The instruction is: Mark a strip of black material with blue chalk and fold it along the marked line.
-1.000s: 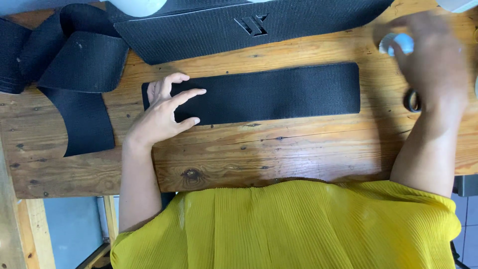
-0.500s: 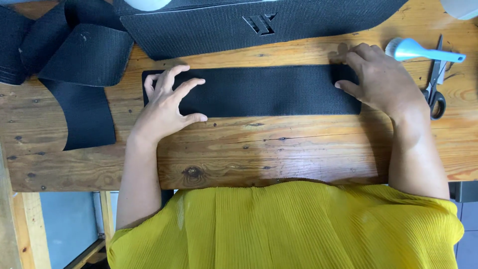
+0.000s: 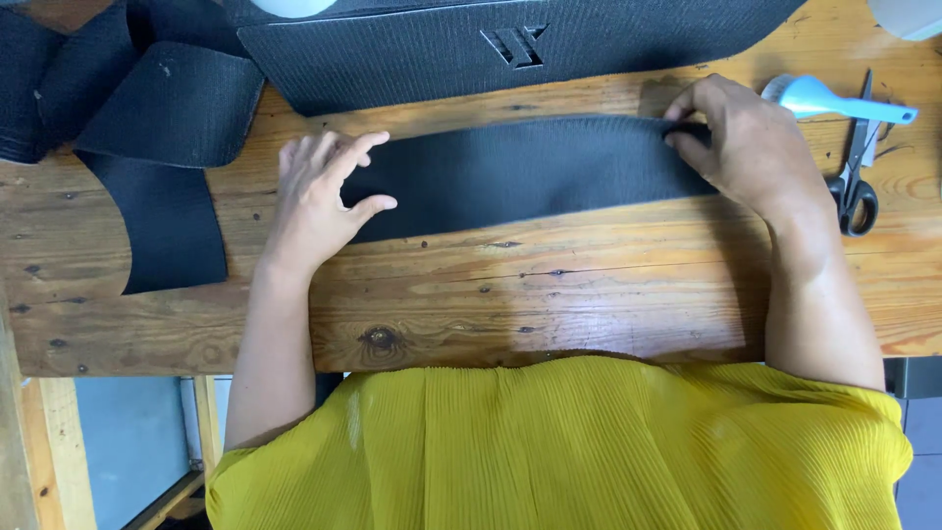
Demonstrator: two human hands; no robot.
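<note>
Fingers (image 3: 687, 147) of our right hand (image 3: 751, 147) pinch the dark strip (image 3: 520, 172) at mid-frame on the knotty wooden worktop (image 3: 549, 285); our left hand (image 3: 319, 196) lies spread flat on its other end. Scissors (image 3: 856, 162) sit at right, blue floor lower left.

Two hands worked a black strip on a wooden bench.

The left hand (image 3: 319, 196) lay flat on one end of the black strip (image 3: 520, 175), while the right hand (image 3: 751, 147) pinched and lifted the other end off the wooden bench (image 3: 549, 294). Scissors (image 3: 856, 162) and a light blue brush (image 3: 834, 98) lay just beside the right hand; a larger black panel (image 3: 471, 44) and more black strips (image 3: 128, 118) lay beyond.
</note>
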